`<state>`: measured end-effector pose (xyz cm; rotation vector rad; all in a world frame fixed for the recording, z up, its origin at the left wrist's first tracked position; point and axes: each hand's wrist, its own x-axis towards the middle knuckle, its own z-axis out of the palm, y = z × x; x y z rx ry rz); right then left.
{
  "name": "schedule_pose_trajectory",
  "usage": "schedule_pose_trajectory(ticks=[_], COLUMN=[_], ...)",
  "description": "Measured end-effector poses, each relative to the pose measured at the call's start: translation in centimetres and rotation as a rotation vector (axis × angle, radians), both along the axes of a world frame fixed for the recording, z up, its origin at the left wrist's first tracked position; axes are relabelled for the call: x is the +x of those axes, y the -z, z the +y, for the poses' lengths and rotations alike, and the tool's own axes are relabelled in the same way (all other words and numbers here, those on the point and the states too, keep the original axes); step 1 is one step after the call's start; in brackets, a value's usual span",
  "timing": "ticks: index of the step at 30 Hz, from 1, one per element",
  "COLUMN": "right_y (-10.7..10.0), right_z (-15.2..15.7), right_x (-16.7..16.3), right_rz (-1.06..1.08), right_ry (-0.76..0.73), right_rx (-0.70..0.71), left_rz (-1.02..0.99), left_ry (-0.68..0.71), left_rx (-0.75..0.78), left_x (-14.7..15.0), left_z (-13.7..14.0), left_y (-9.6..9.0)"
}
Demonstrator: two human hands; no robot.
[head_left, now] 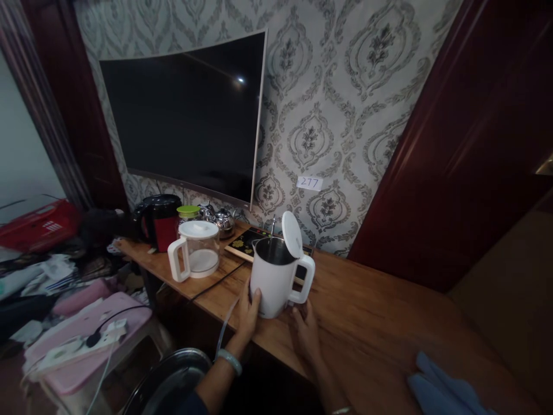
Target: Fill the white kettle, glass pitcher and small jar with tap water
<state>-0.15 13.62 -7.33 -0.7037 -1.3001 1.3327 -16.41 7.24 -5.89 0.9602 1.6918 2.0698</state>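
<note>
A white electric kettle (271, 285) stands upright near the table's front edge, with its lid (292, 233) raised and its steel inside showing. My left hand (248, 308) is closed on the kettle's left side, thumb toward the front. Below the kettle's handle (307, 279), my right hand (307, 329) has its fingers bent at the lower right edge; exactly how they grip is partly hidden. Behind the kettle lies a black induction cooker (242, 244) with a gold flower pattern, and a thin metal spout rises there.
A glass jug (204, 253) with white lid and handle stands left, near a red-black kettle (162, 225) and a steel teapot (224, 222). A blue cloth (444, 386) lies right. Below left are a dark round basin (173, 380) and a pink stool (133, 316) bearing a power strip.
</note>
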Motion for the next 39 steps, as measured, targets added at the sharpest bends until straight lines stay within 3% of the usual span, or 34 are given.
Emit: schedule_pose_trajectory(ticks=[7,19,24,31,39], right_y=[0.5,-0.3,0.1,1.1,0.9], right_z=[0.3,-0.3,0.0,0.6,0.6], right_x=[0.1,0.5,0.5,0.6,0.5], right_rz=[-0.021,-0.012,0.017,0.021,0.050], right_ry=[-0.016,-0.012,-0.075,-0.044,-0.031], right_rx=[0.003,-0.028,-0.044,-0.062,-0.066], left_rz=[0.009,0.013,0.013,0.018,0.026], left_ry=[0.092,0.045,0.021,0.018,0.021], left_rx=[-0.012,-0.023,-0.010,-0.024,-0.031], left_x=[-0.5,-0.2,-0.2,-0.3,-0.3], left_z=[-0.6,-0.3,-0.3,-0.3,-0.3], left_y=[-0.5,0.2,0.4,0.5,0.4])
